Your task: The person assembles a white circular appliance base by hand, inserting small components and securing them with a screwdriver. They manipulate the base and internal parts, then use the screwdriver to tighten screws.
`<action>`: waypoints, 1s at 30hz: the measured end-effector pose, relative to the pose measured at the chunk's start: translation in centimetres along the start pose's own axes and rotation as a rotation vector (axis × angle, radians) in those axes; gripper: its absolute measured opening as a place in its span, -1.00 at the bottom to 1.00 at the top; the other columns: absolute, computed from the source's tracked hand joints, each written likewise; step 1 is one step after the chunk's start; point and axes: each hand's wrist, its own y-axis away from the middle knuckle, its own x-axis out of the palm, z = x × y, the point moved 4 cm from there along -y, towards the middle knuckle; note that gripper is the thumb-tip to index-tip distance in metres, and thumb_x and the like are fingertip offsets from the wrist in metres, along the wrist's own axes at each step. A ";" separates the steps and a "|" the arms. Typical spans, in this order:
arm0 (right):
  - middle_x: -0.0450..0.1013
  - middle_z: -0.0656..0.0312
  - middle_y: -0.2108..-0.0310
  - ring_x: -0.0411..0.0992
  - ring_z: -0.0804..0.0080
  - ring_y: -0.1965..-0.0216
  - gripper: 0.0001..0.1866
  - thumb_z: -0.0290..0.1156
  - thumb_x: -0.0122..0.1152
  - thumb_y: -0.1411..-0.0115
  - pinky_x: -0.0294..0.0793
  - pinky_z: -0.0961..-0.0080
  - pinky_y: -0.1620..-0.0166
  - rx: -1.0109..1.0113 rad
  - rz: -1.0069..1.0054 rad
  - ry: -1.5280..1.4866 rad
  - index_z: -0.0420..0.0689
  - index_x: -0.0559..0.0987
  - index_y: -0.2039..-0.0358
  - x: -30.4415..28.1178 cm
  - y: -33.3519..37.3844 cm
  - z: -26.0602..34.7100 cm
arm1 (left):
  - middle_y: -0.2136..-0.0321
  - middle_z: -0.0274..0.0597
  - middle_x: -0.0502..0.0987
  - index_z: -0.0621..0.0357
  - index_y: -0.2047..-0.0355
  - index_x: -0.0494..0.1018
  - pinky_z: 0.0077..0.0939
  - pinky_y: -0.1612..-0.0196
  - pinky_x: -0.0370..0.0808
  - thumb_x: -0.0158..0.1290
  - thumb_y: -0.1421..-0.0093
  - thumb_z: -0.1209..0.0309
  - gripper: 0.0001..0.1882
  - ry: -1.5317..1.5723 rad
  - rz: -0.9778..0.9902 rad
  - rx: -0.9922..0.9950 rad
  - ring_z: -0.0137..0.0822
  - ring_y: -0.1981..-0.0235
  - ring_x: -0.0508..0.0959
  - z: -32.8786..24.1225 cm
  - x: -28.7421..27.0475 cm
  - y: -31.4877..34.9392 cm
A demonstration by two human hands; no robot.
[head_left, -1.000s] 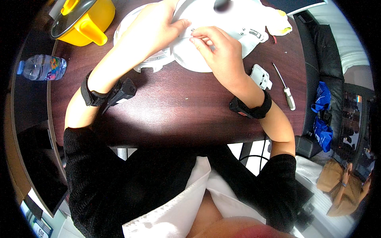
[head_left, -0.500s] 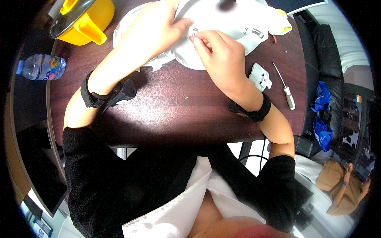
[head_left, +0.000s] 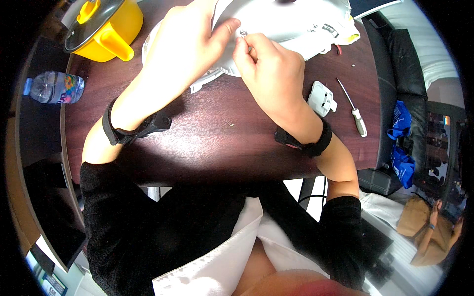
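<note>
At the far side of the table is a large rounded white plastic housing (head_left: 291, 19) with small metal fittings on its inner face. My left hand (head_left: 195, 37) grips its left side, the thumb laid on the inner face and the other fingers partly out of sight. Close to that thumb, my right hand (head_left: 271, 56) pinches at a small metal fitting (head_left: 242, 33); what lies between the fingertips is too small to name. Another round white part (head_left: 155, 37) lies partly under my left forearm. Beside my right wrist rests a small white plastic piece (head_left: 321, 98).
A screwdriver (head_left: 359, 121) with a pale handle lies on the right of the dark wooden table (head_left: 217, 143). At the left are a yellow pot (head_left: 106, 42) with a glass lid and a water bottle (head_left: 54, 88). Blue bags (head_left: 402, 143) sit beyond the right edge.
The housing has shifted and tilted slightly upward in the picture, with both hands still at it. My right fingertips have moved slightly up and left, close under the metal fitting.
</note>
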 end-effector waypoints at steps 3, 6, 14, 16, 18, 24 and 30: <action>0.45 0.15 0.69 0.46 0.17 0.69 -0.78 -0.34 0.21 -0.18 0.44 0.32 0.60 0.016 0.003 -0.016 -0.13 0.47 0.56 0.1 -0.2 0.0 | 0.35 0.24 0.56 0.40 -0.01 0.31 -0.31 0.24 0.55 0.05 -0.11 0.62 -0.58 -0.006 -0.001 -0.022 0.08 0.33 0.62 -0.1 0.0 0.1; 0.46 0.13 0.68 0.47 0.16 0.68 -0.78 -0.34 0.20 -0.18 0.45 0.32 0.58 0.039 0.022 -0.018 -0.14 0.48 0.55 0.2 -0.4 -0.1 | 0.37 0.24 0.56 0.40 -0.01 0.30 -0.31 0.25 0.55 0.05 -0.12 0.61 -0.58 -0.039 -0.003 -0.032 0.07 0.34 0.62 -0.2 -0.1 0.1; 0.46 0.08 0.65 0.47 0.08 0.63 -0.79 -0.34 0.17 -0.22 0.45 0.24 0.54 0.122 -0.016 -0.136 -0.17 0.48 0.49 0.4 -0.3 -0.3 | 0.38 0.20 0.55 0.39 0.02 0.31 -0.33 0.28 0.55 0.05 -0.12 0.60 -0.61 -0.032 -0.032 0.049 0.04 0.36 0.63 0.0 -0.4 -0.1; 0.45 0.07 0.65 0.47 0.06 0.63 -0.80 -0.34 0.16 -0.24 0.44 0.21 0.54 0.133 -0.038 -0.146 -0.17 0.49 0.48 0.5 -0.3 -0.3 | 0.39 0.19 0.55 0.38 0.04 0.32 -0.35 0.29 0.55 0.06 -0.12 0.61 -0.63 -0.101 -0.044 0.068 0.02 0.37 0.63 -0.4 -0.6 -0.1; 0.45 0.05 0.65 0.46 0.05 0.63 -0.80 -0.35 0.15 -0.25 0.43 0.22 0.54 0.156 -0.061 -0.197 -0.18 0.49 0.47 0.6 -0.3 -0.2 | 0.40 0.18 0.55 0.37 0.06 0.33 -0.35 0.30 0.55 0.06 -0.11 0.61 -0.65 -0.127 -0.070 0.079 0.00 0.38 0.63 -0.5 -0.7 0.0; 0.45 0.11 0.68 0.45 0.27 0.69 -0.77 -0.33 0.11 -0.30 0.38 0.38 0.58 0.406 -0.020 -0.551 -0.24 0.52 0.40 1.8 0.2 -0.6 | 0.43 0.13 0.56 0.33 0.09 0.32 -0.36 0.36 0.56 0.07 -0.10 0.62 -0.66 -0.144 -0.117 0.050 -0.03 0.46 0.63 -0.4 -0.5 0.6; 0.42 0.25 0.67 0.36 0.57 0.71 -0.69 -0.29 0.00 -0.37 0.33 0.59 0.63 0.683 0.038 -1.145 -0.29 0.54 0.35 2.3 -0.1 -0.5 | 0.44 0.07 0.57 0.31 0.07 0.31 -0.36 0.42 0.57 0.08 -0.07 0.64 -0.62 -0.202 -0.145 0.079 -0.03 0.51 0.63 -0.3 -0.3 0.8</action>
